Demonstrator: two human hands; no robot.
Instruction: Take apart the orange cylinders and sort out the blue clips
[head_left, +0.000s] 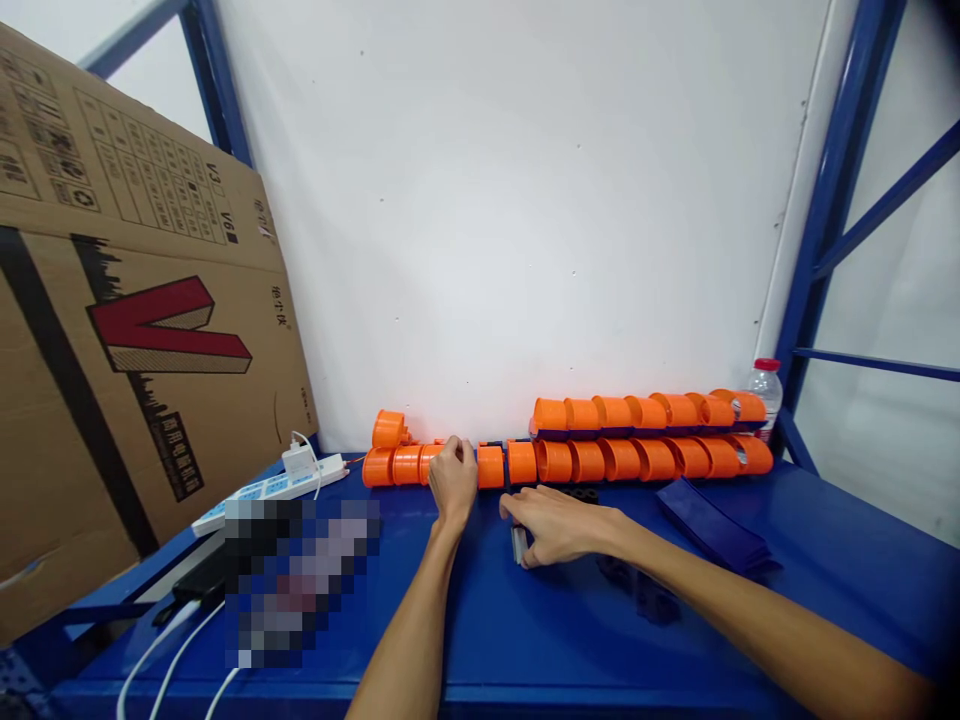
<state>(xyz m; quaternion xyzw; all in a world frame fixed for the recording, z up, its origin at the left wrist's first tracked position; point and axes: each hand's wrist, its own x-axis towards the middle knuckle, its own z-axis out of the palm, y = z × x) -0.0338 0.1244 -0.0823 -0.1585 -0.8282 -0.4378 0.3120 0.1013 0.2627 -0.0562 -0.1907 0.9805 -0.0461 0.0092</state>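
A row of orange plastic ring-shaped cups (621, 460) runs along the back of the blue tabletop (480, 640). My left hand (454, 485) is over the left part of this row, its fingers pinched together at the top edge. What sits between those fingertips is hidden. Lower and to the right, my right hand (559, 525) curls its thumb and fingers round a small light-grey block (519, 545) at the table surface. Behind the right hand, black pieces (581, 494) show in part. More dark parts (645, 590) lie under the right forearm.
A second orange row (626, 412) stands behind at right, one orange cup (388, 429) at left. Blue flat strips (712, 525) lie right. A bottle (765, 395), power strip (270, 490), white cables (180, 650) and large cardboard box (150, 300) flank the area.
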